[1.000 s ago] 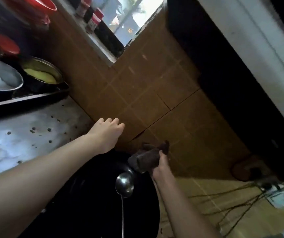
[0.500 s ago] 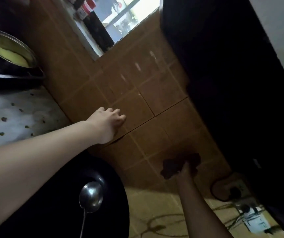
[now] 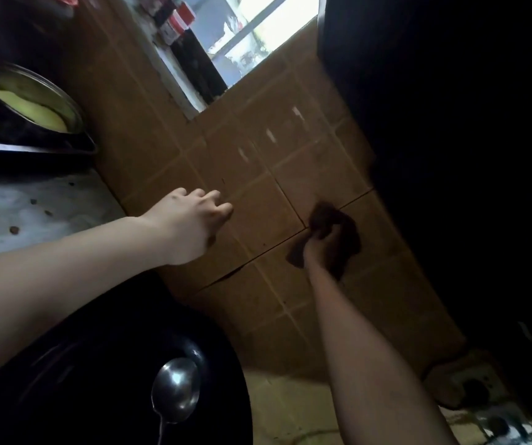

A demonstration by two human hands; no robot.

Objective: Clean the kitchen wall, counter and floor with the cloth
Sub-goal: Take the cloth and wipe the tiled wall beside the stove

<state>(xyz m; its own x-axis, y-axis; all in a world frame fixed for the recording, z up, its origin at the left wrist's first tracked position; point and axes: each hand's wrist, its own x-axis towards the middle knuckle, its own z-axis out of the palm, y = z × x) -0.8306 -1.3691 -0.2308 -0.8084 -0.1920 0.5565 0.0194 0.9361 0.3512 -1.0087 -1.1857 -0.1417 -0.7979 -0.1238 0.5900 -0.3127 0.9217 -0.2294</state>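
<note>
On wall point(image 3: 258, 162): I am seeing cloth point(image 3: 349, 239) pressing against the brown tiling.
Right hand point(image 3: 319, 245): fingers are gripping the bunched cloth.
Left hand point(image 3: 190, 220): fingers are lying loosely curled, holding nothing, touching wall.

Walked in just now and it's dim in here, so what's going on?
A person is cleaning the brown tiled wall: the right hand grips a dark cloth against the tiles below the window. The left hand rests against the wall with loosely curled fingers, holding nothing. The counter to the left shows dark specks, and a metal ladle lies in the black pan below.
</note>
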